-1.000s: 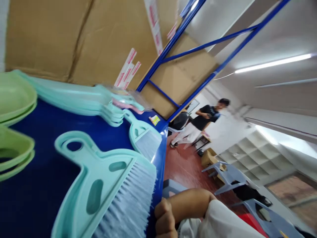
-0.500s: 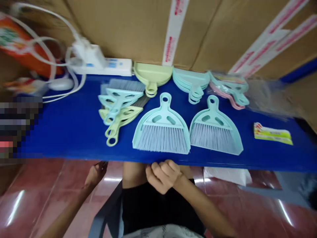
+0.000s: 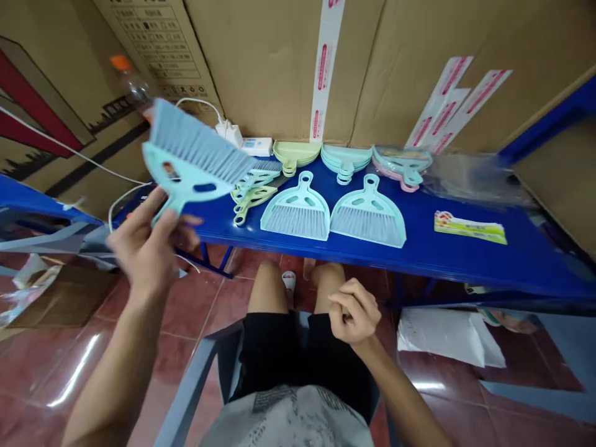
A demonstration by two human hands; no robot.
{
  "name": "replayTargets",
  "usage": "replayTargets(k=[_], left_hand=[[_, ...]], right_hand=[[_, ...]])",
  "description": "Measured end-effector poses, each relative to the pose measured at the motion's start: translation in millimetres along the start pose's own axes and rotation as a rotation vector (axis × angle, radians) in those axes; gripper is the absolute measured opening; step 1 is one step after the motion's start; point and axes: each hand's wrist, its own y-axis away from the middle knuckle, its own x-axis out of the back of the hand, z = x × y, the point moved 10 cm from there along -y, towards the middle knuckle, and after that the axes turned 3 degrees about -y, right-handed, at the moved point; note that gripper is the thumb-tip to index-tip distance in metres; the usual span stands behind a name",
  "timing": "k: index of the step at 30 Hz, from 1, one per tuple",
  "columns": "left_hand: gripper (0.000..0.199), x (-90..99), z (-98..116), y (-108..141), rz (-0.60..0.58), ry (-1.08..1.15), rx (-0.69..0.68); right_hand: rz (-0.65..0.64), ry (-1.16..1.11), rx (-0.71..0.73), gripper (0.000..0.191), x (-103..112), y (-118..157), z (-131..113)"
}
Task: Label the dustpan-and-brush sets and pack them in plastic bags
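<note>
My left hand (image 3: 146, 248) is raised at the left, fingers closed round the handle of a mint-blue hand brush (image 3: 193, 158) with its grey-blue bristles upward. Above my lap, my right hand (image 3: 355, 310) is curled shut, with nothing visible in it. Two mint dustpans lie side by side on the blue table, the left dustpan (image 3: 305, 197) and the right dustpan (image 3: 371, 197), each with a brush fitted in it. Behind the raised brush, a pile of blue and green brushes (image 3: 254, 194) is partly hidden.
Along the back stand stacked green dustpans (image 3: 298, 152), stacked blue dustpans (image 3: 345, 158) and plastic-wrapped blue and pink pieces (image 3: 405, 162). A yellow-green packet (image 3: 470, 228) lies at the right. A power strip (image 3: 257, 146) with white cables sits at the back left; cardboard (image 3: 270, 68) walls the rear.
My left hand has come up from below the table edge and now holds a brush in view. My right hand has drawn back from the edge. The camera view has shifted and widened.
</note>
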Motion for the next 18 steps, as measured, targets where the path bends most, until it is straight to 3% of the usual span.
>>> replayTargets(k=[3,4,6,8,11,14,18], left_hand=[[0.047,-85.0,-44,-50,0.015,0.163,0.232],[0.045,-105.8,-56,-59,-0.003,0.14,0.287],[0.032,-129.9,-70,-68,-0.049,-0.004,0.314],[0.026,-136.3,-75,-69,-0.094,-0.155,0.271],[0.038,-125.7,-64,-68,-0.095,-0.514,0.081],[0.05,-117.5,-59,-68,-0.081,-0.746,-0.044],[0.054,-127.7,-49,-56,-0.121,-0.791,-0.33]], right_hand=[[-0.064,0.047,0.001,0.03,9,17,-12],[-0.078,0.079,-0.012,0.029,16,25,-13],[-0.088,0.146,-0.048,0.029,33,37,-12],[-0.078,0.203,-0.072,0.029,53,41,-8],[-0.065,0.291,-0.058,0.03,78,27,6],[-0.045,0.422,-0.032,0.028,98,-9,34],[-0.076,0.583,-0.114,0.023,117,-66,88]])
